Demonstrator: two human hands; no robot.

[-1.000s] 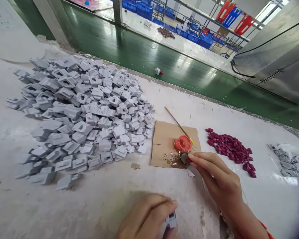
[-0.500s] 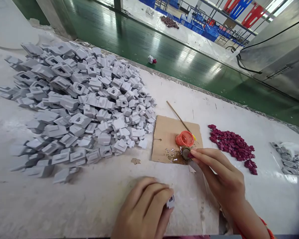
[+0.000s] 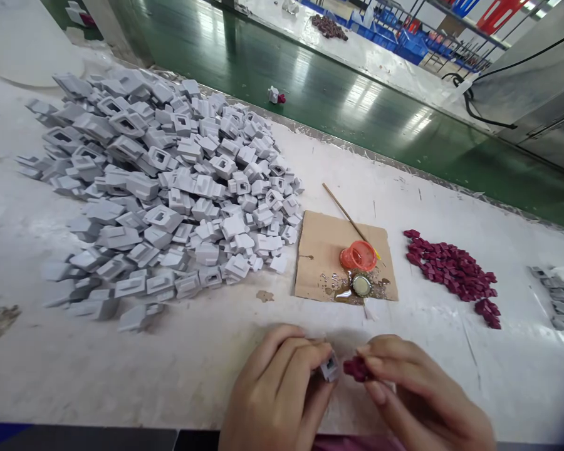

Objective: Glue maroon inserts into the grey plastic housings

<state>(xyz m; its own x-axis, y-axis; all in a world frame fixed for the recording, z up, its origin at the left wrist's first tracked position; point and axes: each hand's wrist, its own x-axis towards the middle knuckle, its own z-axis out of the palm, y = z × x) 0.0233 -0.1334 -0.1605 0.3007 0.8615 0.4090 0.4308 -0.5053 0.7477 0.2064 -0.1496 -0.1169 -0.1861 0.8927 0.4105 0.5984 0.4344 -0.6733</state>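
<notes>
Factory assembly floor, shown by heaped small grey moulded plastic housings [image 3: 169, 188], glossy green painted floor [image 3: 310, 94], stacked blue plastic crates [image 3: 404, 44], steel racking.

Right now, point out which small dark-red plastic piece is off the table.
The dark-red plastic piece pinched in the right hand, beside the left hand's grey part; the rest lie in the dark-red pile.

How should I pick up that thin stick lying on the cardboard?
Pinch the thin stick at its far bare end, coming from above. That end lies free on the white table, while the near end runs beside the orange cap on the messy cardboard.
</notes>
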